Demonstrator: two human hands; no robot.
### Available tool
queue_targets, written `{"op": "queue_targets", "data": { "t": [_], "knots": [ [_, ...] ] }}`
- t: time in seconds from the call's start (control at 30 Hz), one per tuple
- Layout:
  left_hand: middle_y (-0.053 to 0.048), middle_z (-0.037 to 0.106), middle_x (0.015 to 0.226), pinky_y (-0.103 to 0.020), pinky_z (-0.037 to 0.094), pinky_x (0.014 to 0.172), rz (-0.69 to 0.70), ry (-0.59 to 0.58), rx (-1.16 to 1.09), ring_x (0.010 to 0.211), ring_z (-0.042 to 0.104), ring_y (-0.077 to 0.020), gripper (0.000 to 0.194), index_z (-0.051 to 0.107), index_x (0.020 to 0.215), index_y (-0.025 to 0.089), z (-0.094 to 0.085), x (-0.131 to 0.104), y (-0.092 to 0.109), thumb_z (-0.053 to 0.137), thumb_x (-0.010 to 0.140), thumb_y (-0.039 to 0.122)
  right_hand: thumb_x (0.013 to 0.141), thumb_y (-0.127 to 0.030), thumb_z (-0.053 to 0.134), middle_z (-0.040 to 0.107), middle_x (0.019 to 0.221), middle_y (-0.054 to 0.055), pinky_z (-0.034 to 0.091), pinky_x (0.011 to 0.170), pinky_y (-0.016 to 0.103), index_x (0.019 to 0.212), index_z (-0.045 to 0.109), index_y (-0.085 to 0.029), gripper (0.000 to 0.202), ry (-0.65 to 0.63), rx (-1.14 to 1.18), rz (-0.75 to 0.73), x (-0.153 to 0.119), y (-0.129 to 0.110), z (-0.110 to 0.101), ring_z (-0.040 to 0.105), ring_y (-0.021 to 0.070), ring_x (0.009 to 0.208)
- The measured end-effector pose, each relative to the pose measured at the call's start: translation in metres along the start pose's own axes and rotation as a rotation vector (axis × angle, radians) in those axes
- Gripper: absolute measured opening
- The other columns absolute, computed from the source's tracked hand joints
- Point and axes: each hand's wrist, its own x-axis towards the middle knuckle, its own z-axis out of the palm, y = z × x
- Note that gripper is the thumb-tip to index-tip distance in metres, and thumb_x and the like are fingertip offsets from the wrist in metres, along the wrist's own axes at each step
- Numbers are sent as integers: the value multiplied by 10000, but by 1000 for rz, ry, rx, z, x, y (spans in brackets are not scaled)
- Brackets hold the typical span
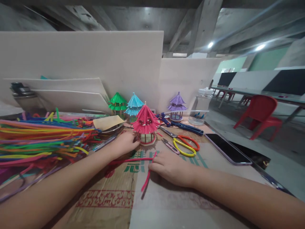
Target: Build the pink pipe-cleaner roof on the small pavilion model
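Note:
A small pink model pavilion (145, 122) with a two-tiered pipe-cleaner roof stands upright on the cardboard. My left hand (127, 142) is closed at the left side of its base, fingertips partly hidden behind it. Closer to me, my right hand (170, 167) pinches a pink pipe cleaner (145, 182), whose end hangs below the fingers. Another pink pipe cleaner (133, 159) lies across the cardboard up to those fingers. Just beyond the right hand are thread snips (170, 146) and scissors (184, 146) with yellow and orange handles.
Green (117, 102), blue (134, 104) and purple pavilions (177, 106) stand behind. Pliers (187, 128) and a glue gun (164, 118) lie near a clear bottle (200, 107). A phone (227, 149) is at right; colourful pipe cleaners (47, 136) pile at left.

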Motion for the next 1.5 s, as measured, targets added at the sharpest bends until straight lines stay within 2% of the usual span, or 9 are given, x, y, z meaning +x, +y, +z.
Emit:
{"op": "queue_targets", "data": {
  "t": [0.17,0.3,0.4,0.53,0.7,0.8,0.9,1.13,1.5],
  "knots": [
    [-102,736,820,-330,502,716,27,-30,155,752,682,-229,281,713,832,159,-26,-16,31,477,948,258,956,-173,474,668,721,39,380,605,273,980,665,-180,193,256,89,148,-10,11,5,558,163,656],
    [-115,712,1195,-381,496,959,358,287,34,1093,651,-240,282,662,1189,154,-5,-25,55,484,978,211,907,-152,516,725,828,65,463,679,271,1015,669,-181,189,255,265,255,-16,14,-2,638,175,739],
    [-87,739,1100,-342,507,886,524,328,-25,995,666,-211,237,667,1133,144,19,-25,56,500,965,146,881,-139,512,750,917,75,498,733,282,1021,674,-182,218,290,427,333,-18,15,-8,677,181,807],
    [-39,728,868,-313,481,758,516,296,-29,814,641,-193,144,693,956,169,29,-22,49,549,965,178,964,-230,438,755,890,71,523,782,297,910,695,-178,267,190,797,512,-14,17,-9,699,177,830],
    [-68,728,914,-315,472,768,391,234,-37,851,632,-202,211,700,956,157,19,-22,50,494,986,195,936,-445,539,731,833,60,552,724,328,989,632,-172,293,221,1249,715,-11,30,5,694,189,743],
    [-64,746,927,-326,467,785,322,179,-40,855,643,-206,230,712,972,174,17,-22,51,497,996,253,866,-327,644,722,804,17,519,668,288,1083,638,-196,254,131,1018,766,-14,40,2,674,178,718],
    [-55,750,882,-328,458,762,273,162,-22,818,647,-205,251,730,971,192,19,-21,50,500,1001,286,917,-252,571,740,805,20,471,644,271,923,719,-205,155,-29,662,705,-18,43,-13,664,175,718],
    [-51,759,894,-349,467,761,276,121,13,844,676,-233,246,746,974,200,23,-20,49,516,994,285,994,-290,540,711,779,68,357,671,325,934,724,-169,228,-12,-84,375,-23,33,-6,619,211,759],
    [-50,755,878,-334,438,724,250,103,40,820,678,-223,267,735,972,213,26,-19,46,500,1004,335,988,-223,533,666,787,59,362,681,307,1011,721,-182,194,118,-73,396,-26,36,8,563,191,748]
  ]
}}
